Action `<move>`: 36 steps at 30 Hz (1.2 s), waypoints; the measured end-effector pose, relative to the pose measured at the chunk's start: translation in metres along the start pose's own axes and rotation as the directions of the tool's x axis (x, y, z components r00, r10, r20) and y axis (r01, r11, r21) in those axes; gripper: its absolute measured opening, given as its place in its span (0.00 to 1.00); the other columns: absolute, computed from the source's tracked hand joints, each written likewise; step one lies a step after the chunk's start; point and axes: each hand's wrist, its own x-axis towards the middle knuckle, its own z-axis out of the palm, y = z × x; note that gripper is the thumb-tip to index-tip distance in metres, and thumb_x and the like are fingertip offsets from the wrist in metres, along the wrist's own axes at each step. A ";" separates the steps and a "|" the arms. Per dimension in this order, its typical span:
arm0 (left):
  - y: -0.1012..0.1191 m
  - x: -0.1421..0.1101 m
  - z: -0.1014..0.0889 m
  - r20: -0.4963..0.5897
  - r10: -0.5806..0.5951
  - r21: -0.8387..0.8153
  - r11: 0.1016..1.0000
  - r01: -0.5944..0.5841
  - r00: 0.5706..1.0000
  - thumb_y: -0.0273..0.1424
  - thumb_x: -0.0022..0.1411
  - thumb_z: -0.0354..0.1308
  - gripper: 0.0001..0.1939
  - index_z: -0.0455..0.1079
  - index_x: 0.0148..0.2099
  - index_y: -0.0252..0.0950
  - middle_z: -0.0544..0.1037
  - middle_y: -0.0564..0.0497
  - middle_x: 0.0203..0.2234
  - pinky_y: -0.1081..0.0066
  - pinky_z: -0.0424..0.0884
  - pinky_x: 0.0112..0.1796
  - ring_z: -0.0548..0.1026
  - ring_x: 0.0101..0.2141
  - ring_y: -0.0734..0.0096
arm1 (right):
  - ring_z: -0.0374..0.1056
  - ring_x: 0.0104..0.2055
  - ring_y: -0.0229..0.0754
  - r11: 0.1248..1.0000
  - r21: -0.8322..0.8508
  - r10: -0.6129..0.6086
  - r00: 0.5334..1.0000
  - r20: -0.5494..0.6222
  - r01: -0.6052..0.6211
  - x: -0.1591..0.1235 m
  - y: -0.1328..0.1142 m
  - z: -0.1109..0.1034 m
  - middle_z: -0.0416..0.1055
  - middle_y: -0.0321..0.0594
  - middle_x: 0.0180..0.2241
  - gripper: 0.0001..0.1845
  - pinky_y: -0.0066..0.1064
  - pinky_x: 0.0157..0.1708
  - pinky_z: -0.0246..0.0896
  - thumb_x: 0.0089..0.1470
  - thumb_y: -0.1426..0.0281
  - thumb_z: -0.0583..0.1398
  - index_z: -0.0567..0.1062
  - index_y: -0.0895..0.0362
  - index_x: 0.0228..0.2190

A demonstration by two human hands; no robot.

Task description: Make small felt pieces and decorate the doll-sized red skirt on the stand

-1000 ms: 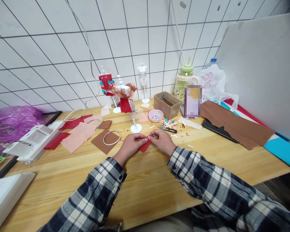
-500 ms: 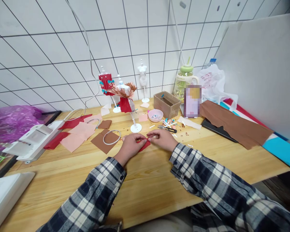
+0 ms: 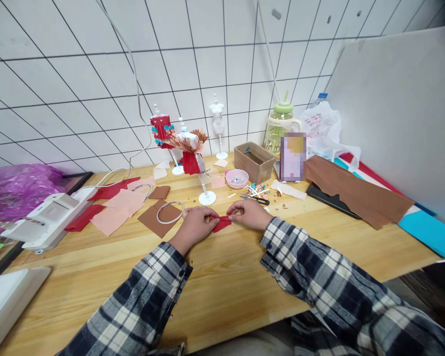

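Observation:
A small piece of red crepe paper (image 3: pixel 222 225) lies between my hands, low over the wooden table. My left hand (image 3: pixel 196 225) pinches its left end with thumb and fingers. At the other end, my right hand (image 3: pixel 249 214) pinches the upper right corner. The paper's upper edge looks folded or creased. Just behind stands a mini dress form (image 3: pixel 193 160) on a round white base, wearing a red skirt and a ruffled brown and pink collar. Left of my left hand, a silver wire ring (image 3: pixel 179 217) rests on a brown paper square (image 3: pixel 154 226).
Snips (image 3: pixel 257 199) lie among paper scraps behind my right hand. A pink bowl (image 3: pixel 237 185) of small shiny pieces and a cardboard box (image 3: pixel 263 171) stand behind. A power strip (image 3: pixel 59 217) is left; brown paper (image 3: pixel 359 190) lies right. Another dressed form (image 3: pixel 161 131) and a bare one (image 3: pixel 217 121) stand further back.
My hands have moved slightly apart, and more of the red paper shows between them. The view has shifted a little; the other things stay put.

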 end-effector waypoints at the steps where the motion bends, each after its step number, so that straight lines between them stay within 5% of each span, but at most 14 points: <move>1: 0.000 0.000 0.001 -0.006 -0.001 0.012 1.000 0.001 1.000 0.37 0.57 0.57 0.11 0.79 0.36 0.41 0.82 0.50 0.34 0.61 0.64 0.45 0.76 0.39 0.60 | 0.68 0.30 0.35 0.999 0.037 -0.006 0.999 0.033 0.005 0.000 0.001 -0.002 0.78 0.36 0.33 0.13 0.26 0.30 0.57 0.48 0.67 0.65 0.79 0.56 0.38; 5: 0.001 0.000 0.004 -0.027 0.006 0.035 0.999 -0.005 1.000 0.37 0.57 0.57 0.10 0.79 0.35 0.42 0.82 0.51 0.34 0.58 0.60 0.47 0.76 0.39 0.59 | 0.67 0.29 0.34 0.999 0.005 -0.043 0.999 0.020 0.043 0.000 0.001 -0.005 0.78 0.37 0.37 0.18 0.27 0.30 0.57 0.48 0.65 0.65 0.79 0.55 0.43; 13: -0.001 -0.001 0.001 -0.026 0.031 0.030 0.999 -0.030 0.999 0.39 0.56 0.57 0.10 0.78 0.36 0.43 0.81 0.51 0.37 0.57 0.59 0.49 0.75 0.42 0.58 | 0.69 0.34 0.39 0.958 -0.286 -0.035 0.997 -0.067 0.015 0.002 -0.010 0.002 0.77 0.33 0.30 0.05 0.29 0.32 0.56 0.50 0.69 0.62 0.80 0.51 0.31; 23: -0.003 -0.001 0.004 -0.053 0.037 0.109 0.994 -0.031 0.998 0.35 0.56 0.57 0.08 0.77 0.35 0.42 0.82 0.50 0.34 0.52 0.54 0.54 0.74 0.41 0.58 | 0.68 0.31 0.36 0.998 -0.062 -0.024 0.993 0.118 0.031 0.005 0.005 -0.009 0.78 0.35 0.35 0.18 0.27 0.31 0.56 0.49 0.61 0.65 0.79 0.53 0.42; 30: 0.004 -0.004 0.000 -0.048 0.077 0.088 0.994 -0.072 0.996 0.35 0.55 0.57 0.09 0.77 0.36 0.42 0.81 0.49 0.36 0.52 0.54 0.54 0.74 0.42 0.58 | 0.69 0.36 0.38 0.962 -0.266 -0.062 0.998 -0.008 0.058 0.001 -0.006 -0.004 0.77 0.34 0.32 0.07 0.27 0.33 0.57 0.48 0.66 0.65 0.81 0.51 0.33; 36: 0.009 -0.004 0.005 -0.069 0.076 0.103 0.992 -0.068 0.995 0.33 0.55 0.57 0.08 0.77 0.36 0.42 0.81 0.50 0.35 0.52 0.53 0.55 0.74 0.42 0.58 | 0.69 0.31 0.36 0.960 -0.279 -0.015 1.000 -0.008 0.012 -0.002 -0.012 -0.001 0.77 0.32 0.29 0.05 0.27 0.28 0.54 0.50 0.67 0.63 0.80 0.51 0.30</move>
